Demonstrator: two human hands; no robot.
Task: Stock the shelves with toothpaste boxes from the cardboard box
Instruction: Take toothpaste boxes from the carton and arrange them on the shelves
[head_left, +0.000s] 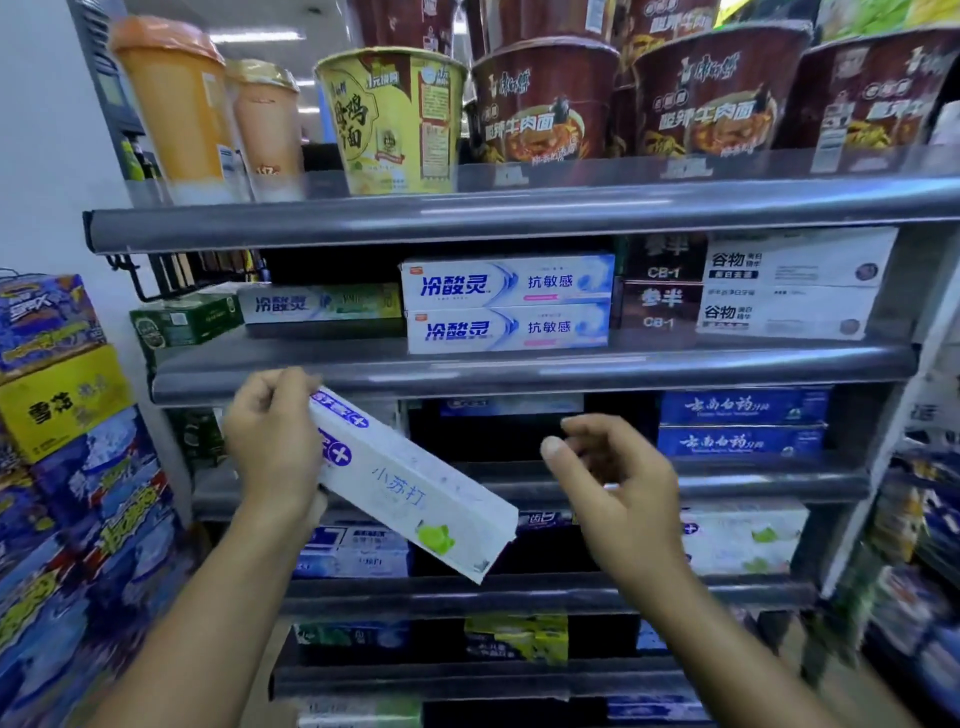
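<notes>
Left hand (272, 436) grips the box (415, 488) at its upper end, fingers curled round it. The box slants down to the right in front of the shelves (519, 369), not yet placed. Right hand (608, 467) is near but apart from it, fingers loosely spread, holding nothing; likely ready to steady the low end. Box is long, square-edged, smooth white card. A dark gap (493, 436) behind is probably its slot.
</notes>
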